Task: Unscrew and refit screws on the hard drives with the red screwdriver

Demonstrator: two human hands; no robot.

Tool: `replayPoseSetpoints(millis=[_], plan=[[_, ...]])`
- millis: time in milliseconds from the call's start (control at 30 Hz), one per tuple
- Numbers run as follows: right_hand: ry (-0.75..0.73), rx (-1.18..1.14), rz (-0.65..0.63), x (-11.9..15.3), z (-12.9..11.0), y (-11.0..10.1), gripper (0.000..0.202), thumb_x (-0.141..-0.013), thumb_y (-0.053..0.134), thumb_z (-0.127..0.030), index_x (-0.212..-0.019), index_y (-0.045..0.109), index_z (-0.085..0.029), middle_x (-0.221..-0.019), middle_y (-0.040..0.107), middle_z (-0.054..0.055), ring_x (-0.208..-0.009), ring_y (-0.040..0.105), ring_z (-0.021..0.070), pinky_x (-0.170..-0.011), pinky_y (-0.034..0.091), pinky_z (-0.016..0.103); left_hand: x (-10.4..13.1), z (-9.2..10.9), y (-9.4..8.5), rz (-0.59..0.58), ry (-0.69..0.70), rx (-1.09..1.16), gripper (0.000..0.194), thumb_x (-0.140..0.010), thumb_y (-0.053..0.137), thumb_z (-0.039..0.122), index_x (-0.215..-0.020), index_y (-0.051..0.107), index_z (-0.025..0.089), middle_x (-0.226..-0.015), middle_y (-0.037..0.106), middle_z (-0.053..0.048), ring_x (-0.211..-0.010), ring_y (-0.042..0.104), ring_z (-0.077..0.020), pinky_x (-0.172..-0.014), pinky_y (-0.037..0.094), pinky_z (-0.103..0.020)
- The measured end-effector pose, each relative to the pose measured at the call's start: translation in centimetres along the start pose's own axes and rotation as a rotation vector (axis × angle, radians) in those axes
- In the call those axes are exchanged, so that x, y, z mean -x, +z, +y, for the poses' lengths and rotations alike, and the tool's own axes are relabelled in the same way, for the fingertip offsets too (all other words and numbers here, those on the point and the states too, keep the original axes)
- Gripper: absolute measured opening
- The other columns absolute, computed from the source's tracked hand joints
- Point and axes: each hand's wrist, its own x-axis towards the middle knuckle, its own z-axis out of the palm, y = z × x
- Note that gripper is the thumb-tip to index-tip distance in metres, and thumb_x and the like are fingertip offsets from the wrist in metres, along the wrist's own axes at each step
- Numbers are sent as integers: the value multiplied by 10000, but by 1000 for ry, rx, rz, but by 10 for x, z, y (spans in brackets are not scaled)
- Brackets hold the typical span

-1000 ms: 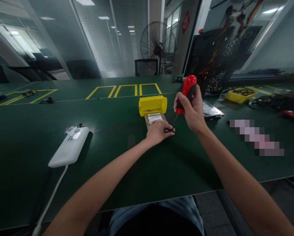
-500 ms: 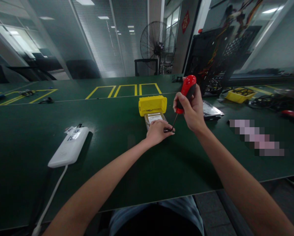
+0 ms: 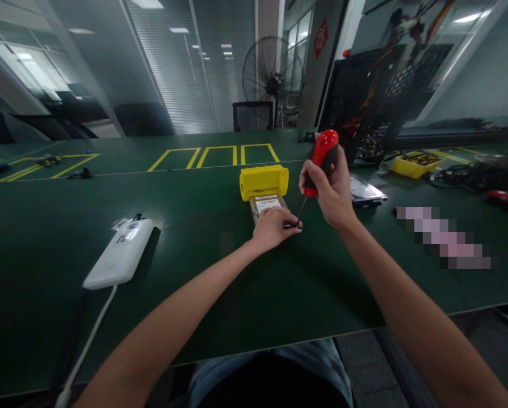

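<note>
My right hand (image 3: pixel 332 187) is wrapped round the red and black handle of a screwdriver (image 3: pixel 327 148), which tilts with its shaft down to the left. The shaft's lower end meets the fingertips of my left hand (image 3: pixel 274 228). Those fingers are closed on a small dark part (image 3: pixel 288 225), too small to name. Under and behind my left hand lies a hard drive (image 3: pixel 265 203) with a white label, partly covered by the hand. Its far end touches a yellow bin (image 3: pixel 264 182) lying on the green table (image 3: pixel 220 226).
On the left lies a white power strip (image 3: pixel 120 255) with a cable running to the front edge. Right of my right hand is another hard drive (image 3: pixel 365 191). Farther right are a yellow tray (image 3: pixel 414 165), cables and an open computer case (image 3: pixel 359 107). Yellow tape outlines mark the table's back.
</note>
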Motion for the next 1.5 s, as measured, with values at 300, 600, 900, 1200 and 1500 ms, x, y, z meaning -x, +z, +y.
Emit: replayPoseSetpoints(millis=[300, 600, 900, 1200, 1500], plan=[[-18, -29, 63, -1, 6, 0, 455, -747, 610, -508, -1115, 375, -377, -841, 540, 0, -671, 614, 169, -474, 489, 297, 0, -2, 1, 10, 16, 20, 141, -765, 628, 314, -884, 692, 275, -944, 687, 14, -1056, 539, -211, -909, 380, -407], [-15, -46, 107, 0, 3, 1, 478, -737, 638, -472, -1100, 341, -378, -813, 541, -22, -583, 569, 120, -446, 449, 256, 0, -3, 1, 7, 16, 31, 143, -764, 630, 325, -881, 693, 272, -946, 689, 17, -1054, 542, -211, -911, 387, -403], [34, -82, 128, -1, -2, 3, 505, -724, 660, -461, -1137, 386, -366, -690, 469, -39, -462, 447, 82, -401, 384, 237, -2, 1, -1, -8, -25, 43, 141, -778, 615, 325, -873, 700, 264, -918, 696, 3, -1031, 560, -206, -923, 389, -402], [65, -78, 141, -2, -5, 0, 527, -742, 645, -438, -1174, 348, -388, -691, 456, -38, -475, 427, 103, -444, 366, 262, -1, 0, -2, -12, -27, 86, 183, -769, 627, 334, -918, 692, 249, -944, 688, -14, -1003, 567, -210, -903, 409, -415], [61, -39, 206, -4, -2, -4, 517, -764, 600, -477, -1195, 324, -404, -697, 459, -22, -506, 455, 124, -453, 378, 279, 1, 3, -7, -45, -30, 102, 205, -740, 653, 274, -940, 684, 241, -990, 676, -25, -1049, 547, -219, -930, 392, -456]])
